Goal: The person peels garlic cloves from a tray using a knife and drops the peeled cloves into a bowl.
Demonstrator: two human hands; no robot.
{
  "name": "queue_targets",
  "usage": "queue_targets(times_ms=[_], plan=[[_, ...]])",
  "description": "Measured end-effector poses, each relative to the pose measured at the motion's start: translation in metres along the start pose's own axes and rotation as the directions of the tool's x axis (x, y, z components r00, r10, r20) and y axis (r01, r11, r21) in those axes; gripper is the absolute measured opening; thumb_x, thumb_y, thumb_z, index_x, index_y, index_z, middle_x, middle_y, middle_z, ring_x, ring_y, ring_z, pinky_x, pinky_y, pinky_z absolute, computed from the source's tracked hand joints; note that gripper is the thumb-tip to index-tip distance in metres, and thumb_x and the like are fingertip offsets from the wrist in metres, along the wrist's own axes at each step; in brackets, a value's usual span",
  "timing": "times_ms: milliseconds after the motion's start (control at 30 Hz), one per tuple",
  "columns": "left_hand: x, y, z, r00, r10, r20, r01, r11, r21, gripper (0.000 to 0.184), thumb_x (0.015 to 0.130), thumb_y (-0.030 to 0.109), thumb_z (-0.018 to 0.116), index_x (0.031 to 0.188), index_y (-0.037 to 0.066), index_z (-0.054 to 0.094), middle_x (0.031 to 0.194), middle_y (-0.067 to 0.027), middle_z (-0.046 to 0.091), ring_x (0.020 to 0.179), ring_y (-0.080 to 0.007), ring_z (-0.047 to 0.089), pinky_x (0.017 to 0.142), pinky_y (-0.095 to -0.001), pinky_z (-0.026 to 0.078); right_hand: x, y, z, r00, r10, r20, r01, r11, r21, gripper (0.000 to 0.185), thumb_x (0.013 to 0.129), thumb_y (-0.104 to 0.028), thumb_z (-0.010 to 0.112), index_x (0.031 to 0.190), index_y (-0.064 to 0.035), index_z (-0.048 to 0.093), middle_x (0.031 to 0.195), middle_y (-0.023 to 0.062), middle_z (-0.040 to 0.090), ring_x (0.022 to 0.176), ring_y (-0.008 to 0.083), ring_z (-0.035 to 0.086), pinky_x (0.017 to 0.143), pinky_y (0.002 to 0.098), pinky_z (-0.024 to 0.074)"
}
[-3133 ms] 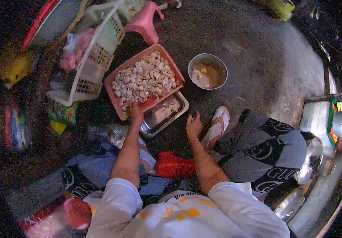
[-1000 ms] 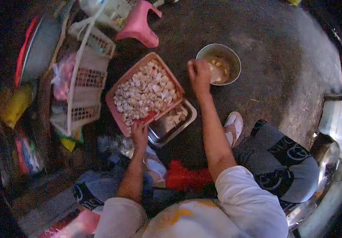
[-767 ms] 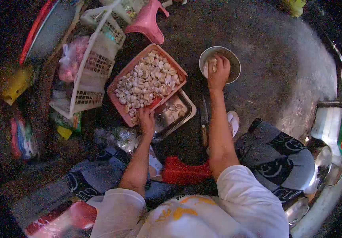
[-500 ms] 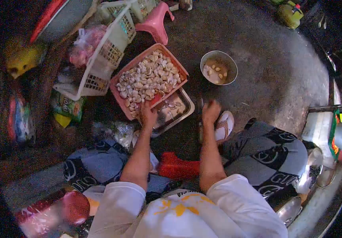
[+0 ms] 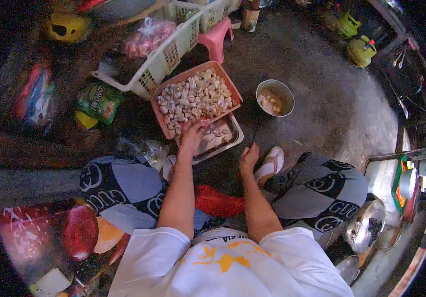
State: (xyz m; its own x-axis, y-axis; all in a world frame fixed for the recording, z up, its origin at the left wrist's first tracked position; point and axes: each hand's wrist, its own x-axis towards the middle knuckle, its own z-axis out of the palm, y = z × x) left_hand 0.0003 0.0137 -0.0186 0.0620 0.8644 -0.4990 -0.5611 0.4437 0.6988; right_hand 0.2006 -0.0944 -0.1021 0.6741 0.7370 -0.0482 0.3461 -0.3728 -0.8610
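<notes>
- In the head view, a shallow salmon-pink plastic tray [image 5: 161, 120] sits at the centre-left of the frame, heaped with whitish garlic cloves [image 5: 193, 96].
- The left hand [image 5: 191, 134] is at the tray's near edge, touching it or the cloves there; whether its fingers are closed on anything I cannot tell.
- The right hand [image 5: 249, 157] is well apart from the left, low at the frame's centre beside a white sandal [image 5: 272, 163]; its fingers are curled, but I cannot tell whether they hold something.
- Partly under the pink tray, a rectangular silver metal tray [image 5: 239, 131] bears pale scraps [image 5: 220, 134], perhaps skins.
- Right of centre, a round grey metal bowl [image 5: 286, 96] on the dark floor [image 5: 321, 99] contains a few yellowish pieces [image 5: 273, 105], likely peeled cloves.
- Judging by the amounts, only a small share is done; most garlic remains in the pink tray.
</notes>
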Motion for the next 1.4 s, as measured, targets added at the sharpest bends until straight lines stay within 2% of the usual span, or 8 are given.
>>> queue_targets(times_ms=[100, 233, 400, 500, 600, 800, 1100, 1400], plan=[[-0.028, 0.009, 0.013, 0.994, 0.087, 0.066, -0.072, 0.975, -0.211, 0.009, 0.075, -0.003, 0.057, 0.083, 0.000, 0.057, 0.083, -0.0075, 0.059, 0.076, -0.0196, 0.058, 0.077, -0.0323, 0.050, 0.000, -0.095, -0.016, 0.971, -0.025, 0.236, 0.017, 0.999, 0.037, 0.034, 0.085, -0.023, 0.044, 0.110, 0.0005, 0.048, 0.095, 0.0249, 0.052, 0.094, 0.0379, 0.047, 0.079, 0.0458, 0.0372], [-0.017, -0.002, 0.007, 0.985, 0.116, 0.128, -0.090, 0.978, -0.189, 0.012, 0.076, -0.002, 0.056, 0.088, -0.002, 0.055, 0.087, -0.0103, 0.058, 0.079, -0.0212, 0.058, 0.075, -0.0322, 0.051, 0.014, -0.101, 0.022, 0.846, -0.288, 0.448, 0.299, 0.953, 0.046, 0.037, 0.089, -0.031, 0.037, 0.112, -0.0053, 0.050, 0.093, 0.0233, 0.055, 0.086, 0.0391, 0.051, 0.076, 0.0470, 0.0387], [-0.024, 0.006, 0.017, 0.999, 0.042, 0.012, -0.040, 0.994, -0.106, 0.014, 0.078, -0.003, 0.052, 0.092, -0.005, 0.052, 0.088, -0.0133, 0.057, 0.079, -0.0231, 0.059, 0.073, -0.0319, 0.052, 0.018, -0.100, 0.041, 0.707, -0.208, 0.676, 0.232, 0.971, 0.057, 0.043, 0.088, -0.038, 0.037, 0.111, -0.0051, 0.052, 0.084, 0.0217, 0.057, 0.074, 0.0386, 0.055, 0.071, 0.0452, 0.0419], [0.004, -0.021, -0.013, 0.996, 0.041, 0.078, -0.034, 0.995, -0.097, 0.015, 0.080, -0.001, 0.050, 0.094, -0.002, 0.053, 0.090, -0.0107, 0.058, 0.077, -0.0221, 0.060, 0.072, -0.0310, 0.052, 0.011, -0.096, 0.047, 0.710, -0.314, 0.630, 0.067, 0.921, 0.383, 0.035, 0.089, -0.037, 0.043, 0.089, -0.0049, 0.056, 0.056, -0.0022, 0.042, 0.049, 0.0077, 0.040, 0.045, 0.0223, 0.0351], [0.001, -0.029, -0.017, 0.999, -0.008, 0.040, 0.010, 0.998, -0.065, 0.017, 0.080, 0.000, 0.050, 0.096, 0.000, 0.054, 0.091, -0.0086, 0.059, 0.078, -0.0205, 0.060, 0.069, -0.0299, 0.052, 0.005, -0.099, 0.044, 0.695, -0.229, 0.681, -0.107, 0.904, 0.414, 0.033, 0.088, -0.035, 0.046, 0.076, -0.0054, 0.055, 0.055, -0.0020, 0.043, 0.047, 0.0064, 0.039, 0.042, 0.0220, 0.0317], [0.007, -0.043, -0.031, 1.000, 0.004, 0.022, -0.005, 1.000, 0.023, 0.016, 0.077, 0.008, 0.053, 0.093, 0.006, 0.056, 0.089, -0.0062, 0.059, 0.082, -0.0210, 0.057, 0.070, -0.0361, 0.050, -0.003, -0.107, 0.037, 0.734, -0.230, 0.639, -0.032, 0.928, 0.370, 0.040, 0.086, -0.038, 0.048, 0.065, -0.0040, 0.054, 0.051, -0.0021, 0.042, 0.045, 0.0072, 0.039, 0.041, 0.0233, 0.0316], [0.006, -0.041, -0.025, 0.991, 0.097, -0.089, -0.084, 0.986, 0.146, 0.003, 0.074, 0.000, 0.055, 0.073, -0.002, 0.058, 0.069, -0.0075, 0.058, 0.060, -0.0134, 0.056, 0.054, -0.0237, 0.045, -0.006, -0.121, 0.023, 0.747, -0.161, 0.645, -0.072, 0.945, 0.318, 0.043, 0.084, -0.042, 0.051, 0.067, -0.0019, 0.058, 0.052, -0.0008, 0.048, 0.047, 0.0069, 0.043, 0.043, 0.0235, 0.0333], [-0.043, -0.012, 0.028, 0.919, 0.353, -0.174, -0.189, 0.785, 0.590, 0.003, 0.075, 0.000, 0.055, 0.078, -0.001, 0.056, 0.068, -0.0065, 0.058, 0.059, -0.0145, 0.056, 0.054, -0.0257, 0.045, -0.005, -0.113, 0.029, 0.768, -0.139, 0.626, -0.154, 0.907, 0.391, 0.034, 0.082, -0.036, 0.055, 0.073, -0.0037, 0.061, 0.056, -0.0004, 0.050, 0.048, 0.0066, 0.045, 0.042, 0.0217, 0.0332]])
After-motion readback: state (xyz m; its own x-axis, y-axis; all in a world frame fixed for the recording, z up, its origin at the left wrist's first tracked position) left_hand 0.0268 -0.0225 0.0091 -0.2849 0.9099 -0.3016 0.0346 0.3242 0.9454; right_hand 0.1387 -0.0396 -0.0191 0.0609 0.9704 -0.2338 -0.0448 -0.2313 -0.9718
